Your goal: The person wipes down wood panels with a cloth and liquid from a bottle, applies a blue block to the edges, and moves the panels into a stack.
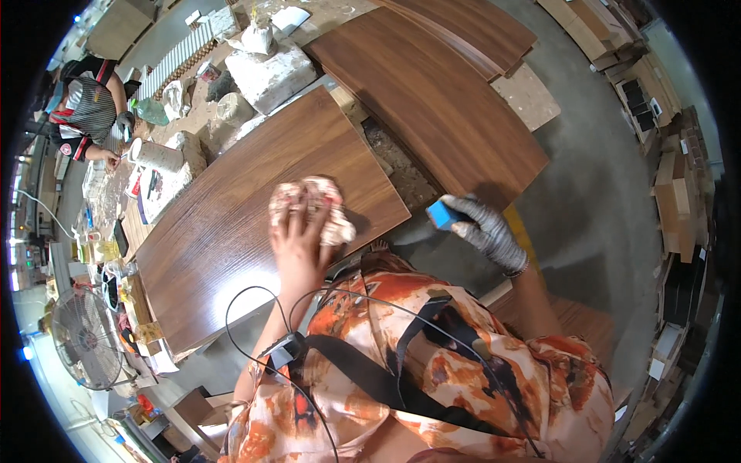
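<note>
My left hand (pixel 299 239) presses a crumpled pinkish cloth (pixel 316 202) flat onto a dark brown wood panel (pixel 231 224) in front of me, fingers spread over the cloth. My right hand (pixel 488 228), in a grey knit glove, is held off the panel's right edge and grips a small blue block (pixel 441 214). Behind that hand lies a second dark wood panel (pixel 440 100).
A stack of more brown panels (pixel 478 27) lies at the back. Pale stone-like blocks (pixel 270 73), rolls and tins crowd the bench to the left. Another person in a striped shirt (pixel 89 108) works far left. A floor fan (pixel 83 339) stands lower left; cartons line the right wall.
</note>
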Motion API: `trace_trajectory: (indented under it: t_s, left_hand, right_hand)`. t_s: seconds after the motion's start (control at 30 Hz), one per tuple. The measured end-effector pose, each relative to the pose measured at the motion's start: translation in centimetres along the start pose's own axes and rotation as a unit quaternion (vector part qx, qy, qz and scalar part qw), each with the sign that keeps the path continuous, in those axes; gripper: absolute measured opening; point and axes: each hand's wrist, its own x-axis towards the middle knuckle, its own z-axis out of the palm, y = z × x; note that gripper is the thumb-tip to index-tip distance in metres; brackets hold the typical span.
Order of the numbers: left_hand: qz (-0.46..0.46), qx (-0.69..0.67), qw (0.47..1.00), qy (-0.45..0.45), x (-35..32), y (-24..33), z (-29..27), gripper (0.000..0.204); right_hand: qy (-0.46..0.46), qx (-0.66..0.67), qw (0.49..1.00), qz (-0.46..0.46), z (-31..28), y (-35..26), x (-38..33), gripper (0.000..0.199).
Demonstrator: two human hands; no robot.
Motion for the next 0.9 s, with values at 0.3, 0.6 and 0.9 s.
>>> trace_trajectory:
  t_s: [0.3, 0.6, 0.9]
  left_hand:
    - [0.258, 0.038, 0.963, -0.064, 8.6, 3.0, -0.1, 0.066]
    - [0.310, 0.069, 0.944, -0.093, 15.5, -0.6, -0.7, 0.061]
    - [0.288, 0.111, 0.951, -0.033, 24.5, -7.7, 1.1, 0.050]
  right_hand:
    - [-0.112, 0.241, 0.960, -0.089, 6.4, -8.9, 6.6, 0.051]
    - [-0.157, 0.177, 0.961, -0.145, 15.9, -3.7, 9.2, 0.039]
    - [-0.129, 0.151, 0.970, -0.139, 16.4, -3.7, 9.9, 0.040]
